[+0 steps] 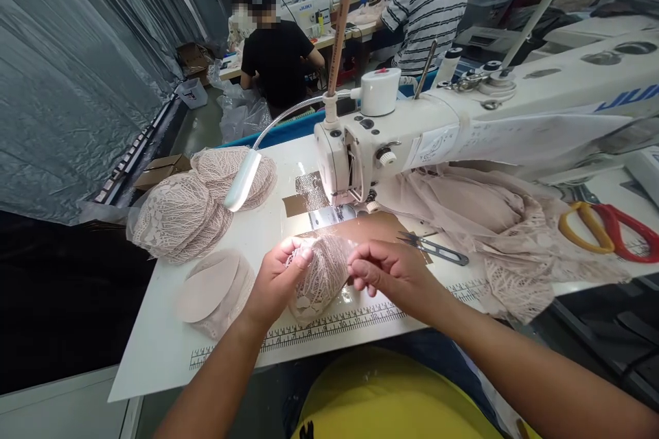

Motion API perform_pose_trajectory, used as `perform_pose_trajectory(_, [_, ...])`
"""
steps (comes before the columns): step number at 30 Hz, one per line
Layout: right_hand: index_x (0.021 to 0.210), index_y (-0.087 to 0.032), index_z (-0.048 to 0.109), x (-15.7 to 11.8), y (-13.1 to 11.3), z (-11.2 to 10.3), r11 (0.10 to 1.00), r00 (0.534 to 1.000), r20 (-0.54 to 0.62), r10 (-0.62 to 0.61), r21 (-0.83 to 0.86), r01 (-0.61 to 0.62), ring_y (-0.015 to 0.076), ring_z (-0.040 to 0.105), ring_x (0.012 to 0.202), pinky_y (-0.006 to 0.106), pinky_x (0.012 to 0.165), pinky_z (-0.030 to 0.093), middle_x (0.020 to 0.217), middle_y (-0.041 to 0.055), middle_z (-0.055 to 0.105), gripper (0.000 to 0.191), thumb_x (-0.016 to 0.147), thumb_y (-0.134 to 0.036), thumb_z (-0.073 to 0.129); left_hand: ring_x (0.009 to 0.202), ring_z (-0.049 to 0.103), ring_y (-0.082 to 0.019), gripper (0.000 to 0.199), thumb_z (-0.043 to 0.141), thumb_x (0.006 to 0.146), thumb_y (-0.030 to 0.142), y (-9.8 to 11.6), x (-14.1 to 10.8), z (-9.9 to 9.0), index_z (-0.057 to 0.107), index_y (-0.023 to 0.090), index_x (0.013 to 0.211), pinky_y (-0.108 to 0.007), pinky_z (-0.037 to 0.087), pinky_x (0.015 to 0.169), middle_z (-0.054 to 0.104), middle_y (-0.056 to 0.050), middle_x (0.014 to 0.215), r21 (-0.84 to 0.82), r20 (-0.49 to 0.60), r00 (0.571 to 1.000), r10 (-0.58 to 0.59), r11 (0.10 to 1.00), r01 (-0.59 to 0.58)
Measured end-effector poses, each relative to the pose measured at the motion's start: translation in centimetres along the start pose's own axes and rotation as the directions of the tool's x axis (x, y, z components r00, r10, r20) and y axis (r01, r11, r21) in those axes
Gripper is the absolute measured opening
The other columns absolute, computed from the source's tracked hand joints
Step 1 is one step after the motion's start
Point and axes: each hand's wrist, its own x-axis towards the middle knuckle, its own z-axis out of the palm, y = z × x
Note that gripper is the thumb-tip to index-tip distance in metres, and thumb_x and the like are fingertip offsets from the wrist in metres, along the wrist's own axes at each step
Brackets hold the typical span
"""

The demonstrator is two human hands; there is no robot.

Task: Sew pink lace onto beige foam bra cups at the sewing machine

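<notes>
A beige lace bra cup (320,278) hangs between my hands, just in front of the sewing machine (342,161). My left hand (283,274) is closed, pinching the cup's upper left edge between thumb and fingers. At the cup's right edge my right hand (384,267) has its thumb and fingertips pressed together. Whether those fingertips grip the lace edge or something thin such as a thread is too small to make out. Beyond my right fingers lie thread snips (435,247) on the table.
Stacked lace cups (178,216) and smooth beige cup pieces (211,291) lie on the left of the table. A lamp (244,178) reaches over it. Beige fabric (463,202) and red-and-yellow-handled scissors (612,230) are on the right. Two people sit at machines behind.
</notes>
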Motion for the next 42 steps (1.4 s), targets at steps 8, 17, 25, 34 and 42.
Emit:
perform_pose_trajectory(8, [0.078, -0.017, 0.056, 0.9, 0.8, 2.3, 0.999, 1.0, -0.001, 0.02, 0.033, -0.02, 0.0102, 0.041, 0.058, 0.022, 0.052, 0.035, 0.064, -0.0041, 0.044, 0.03, 0.084, -0.046, 0.055, 0.123, 0.045, -0.026, 0.047, 0.054, 0.087, 0.034, -2.0, -3.2, 3.8, 0.036, 0.022, 0.13, -0.042, 0.037, 0.104, 0.045, -0.011, 0.134, 0.238, 0.093, 0.958, 0.272, 0.928, -0.287])
perform_pose_trajectory(17, [0.073, -0.016, 0.056, 1.1, 1.6, 1.8, 0.998, 1.0, 0.015, -0.02, 0.066, 0.019, 0.012, 0.045, 0.061, 0.024, 0.059, 0.037, 0.064, -0.0018, 0.051, 0.022, 0.086, -0.032, 0.048, 0.14, 0.022, -0.029, 0.072, 0.058, 0.085, 0.035, -1.3, -1.7, 1.4, 0.02, 0.025, 0.146, -0.045, 0.022, 0.115, 0.025, -0.01, 0.152, 0.278, 0.242, 0.933, 0.267, 0.902, -0.33])
perform_pose_trajectory(25, [0.076, -0.015, 0.058, 0.8, 1.1, 0.5, 1.0, 1.0, 0.011, 0.012, 0.014, -0.012, 0.0121, 0.045, 0.062, 0.024, 0.058, 0.035, 0.066, -0.0005, 0.051, 0.029, 0.088, -0.04, 0.046, 0.09, 0.055, -0.019, 0.024, 0.055, 0.086, 0.024, 0.5, 1.4, 0.0, 0.057, 0.016, 0.109, -0.029, 0.045, 0.08, 0.061, -0.007, 0.098, 0.332, 0.391, 0.894, 0.218, 0.873, -0.358])
perform_pose_trajectory(34, [0.072, -0.016, 0.056, 0.9, 1.8, -0.3, 0.983, 0.997, -0.029, 0.07, 0.172, -0.064, 0.0105, 0.04, 0.061, 0.023, 0.056, 0.032, 0.065, -0.0025, 0.048, 0.027, 0.079, -0.042, 0.062, 0.067, 0.043, -0.01, 0.017, 0.058, 0.086, 0.032, -2.3, 2.3, 0.3, 0.056, 0.015, 0.087, -0.021, 0.036, 0.063, 0.05, 0.0, 0.075, -0.042, 0.377, 0.925, 0.049, 0.998, -0.036])
perform_pose_trajectory(42, [0.073, -0.015, 0.056, 1.3, 2.5, -0.1, 0.895, 0.98, 0.001, 0.197, 0.408, -0.18, 0.0094, 0.041, 0.059, 0.023, 0.055, 0.033, 0.065, -0.0026, 0.049, 0.031, 0.078, -0.045, 0.063, 0.067, 0.047, -0.009, 0.013, 0.062, 0.083, 0.028, -2.9, 2.6, 0.2, 0.059, 0.016, 0.087, -0.019, 0.037, 0.063, 0.055, 0.0, 0.077, -0.186, 0.349, 0.937, -0.013, 0.979, 0.083])
